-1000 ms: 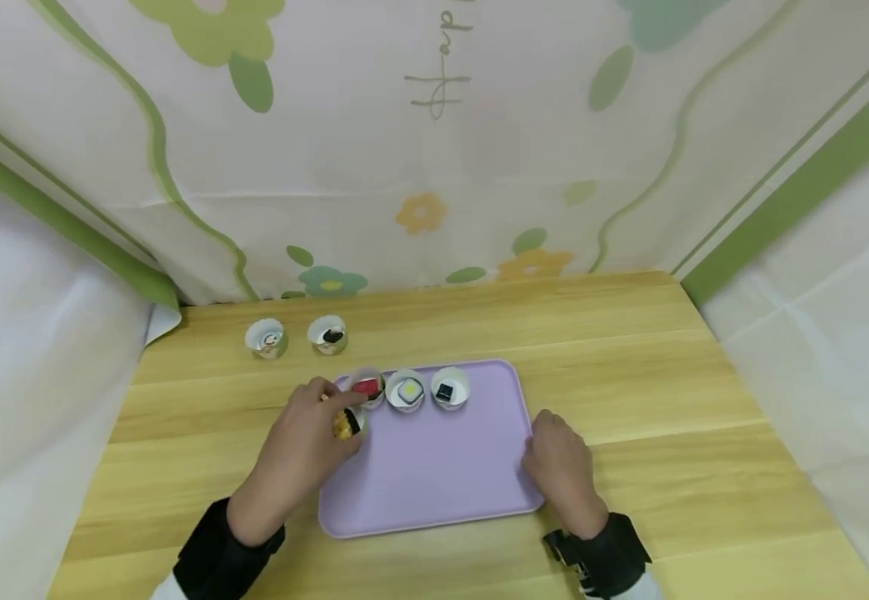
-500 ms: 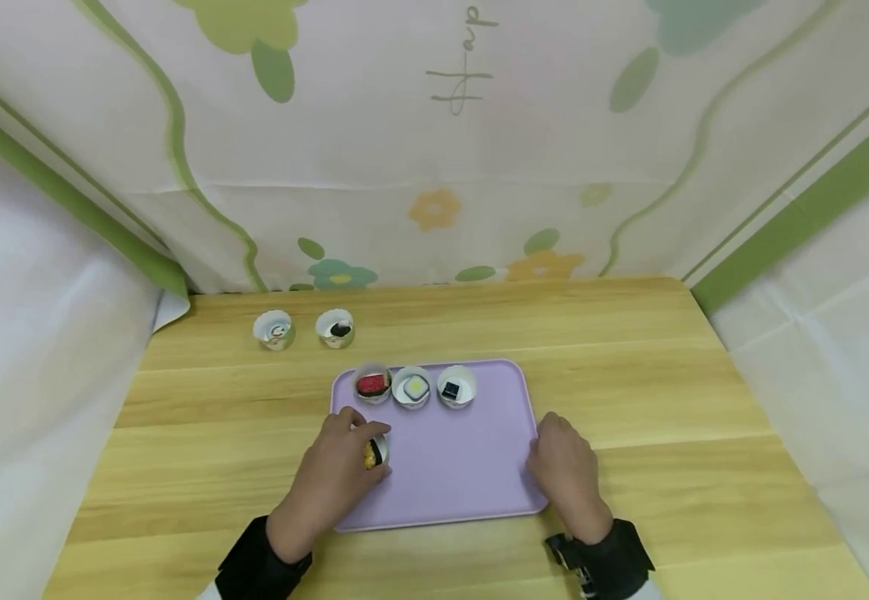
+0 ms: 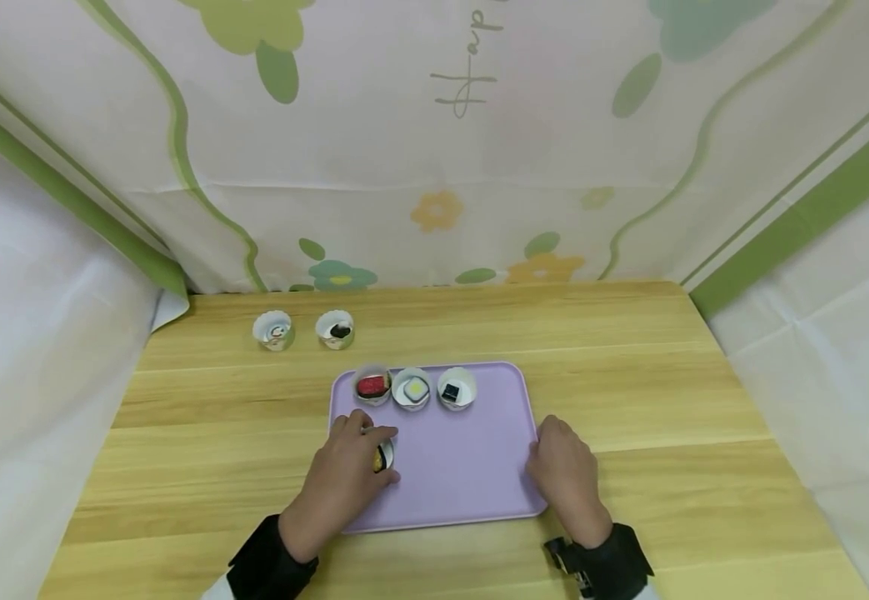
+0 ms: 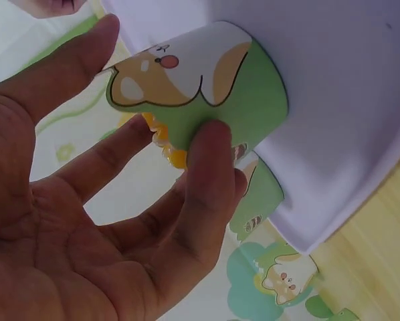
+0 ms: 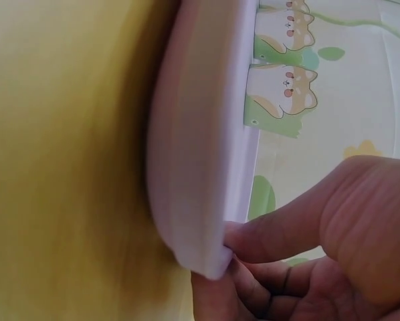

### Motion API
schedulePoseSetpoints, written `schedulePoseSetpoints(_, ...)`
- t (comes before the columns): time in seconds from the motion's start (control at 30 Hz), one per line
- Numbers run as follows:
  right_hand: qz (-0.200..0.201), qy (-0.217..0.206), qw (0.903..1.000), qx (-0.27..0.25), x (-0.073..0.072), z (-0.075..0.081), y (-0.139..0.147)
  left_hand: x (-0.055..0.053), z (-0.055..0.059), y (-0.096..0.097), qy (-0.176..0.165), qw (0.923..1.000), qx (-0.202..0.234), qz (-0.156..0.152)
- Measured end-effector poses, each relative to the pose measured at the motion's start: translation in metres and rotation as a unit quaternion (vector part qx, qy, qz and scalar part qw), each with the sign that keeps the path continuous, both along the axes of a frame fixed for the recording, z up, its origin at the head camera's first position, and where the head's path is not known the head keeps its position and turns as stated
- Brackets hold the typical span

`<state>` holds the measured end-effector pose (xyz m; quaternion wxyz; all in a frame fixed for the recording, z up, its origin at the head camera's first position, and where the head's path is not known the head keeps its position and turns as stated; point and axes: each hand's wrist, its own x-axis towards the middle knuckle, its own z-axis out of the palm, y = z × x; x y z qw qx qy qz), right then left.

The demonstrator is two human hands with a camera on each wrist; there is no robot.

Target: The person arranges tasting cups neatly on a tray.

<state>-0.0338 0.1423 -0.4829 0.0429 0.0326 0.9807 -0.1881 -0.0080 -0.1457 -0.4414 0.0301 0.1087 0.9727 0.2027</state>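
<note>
My left hand [image 3: 342,477] grips a small paper cup [image 4: 200,80] by its sides, thumb and fingers spread around it. The cup is green with a printed cartoon animal and holds a yellow-topped, dark-banded piece [image 3: 378,459], partly hidden by the hand. It is at the left part of a lilac tray [image 3: 464,479], its base right at the tray surface in the left wrist view. My right hand [image 3: 565,471] pinches the tray's right rim between thumb and fingers, as the right wrist view shows.
Along the tray's far edge stand three cups: one with a red-topped piece [image 3: 372,386], one with a white, yellow-centred piece [image 3: 415,388], one with a black piece [image 3: 451,392]. Two more cups, one with a pale piece [image 3: 277,332], one with a dark piece [image 3: 340,330], stand back left.
My left hand has carried the cup from the tray's left edge, beside the red-topped piece, rightward and nearer to me over the tray. My right hand keeps its hold on the rim.
</note>
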Motion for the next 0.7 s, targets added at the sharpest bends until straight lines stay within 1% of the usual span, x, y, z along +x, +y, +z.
schedulePoseSetpoints(0.17,0.001,0.011,0.9999,0.001,0.000,0.001,0.000,-0.003,0.006,-0.001,-0.016,0.9996,-0.021,0.004)
schedulePoseSetpoints(0.3,0.005,0.013,0.9999,0.005,0.000,0.002,0.000,-0.009,0.017,-0.003,-0.032,0.9985,-0.034,0.029)
schedulePoseSetpoints(0.4,0.005,0.010,0.9999,0.006,0.000,0.002,0.000,-0.015,0.027,-0.007,-0.032,0.9974,-0.046,0.045)
schedulePoseSetpoints(0.5,0.005,0.008,0.9999,0.005,0.000,0.002,0.000,-0.020,0.036,-0.012,-0.012,0.9964,-0.069,0.047)
schedulePoseSetpoints(0.7,0.012,0.012,0.9998,0.011,0.002,0.000,0.000,-0.034,0.048,-0.023,0.055,0.9923,-0.102,0.046)
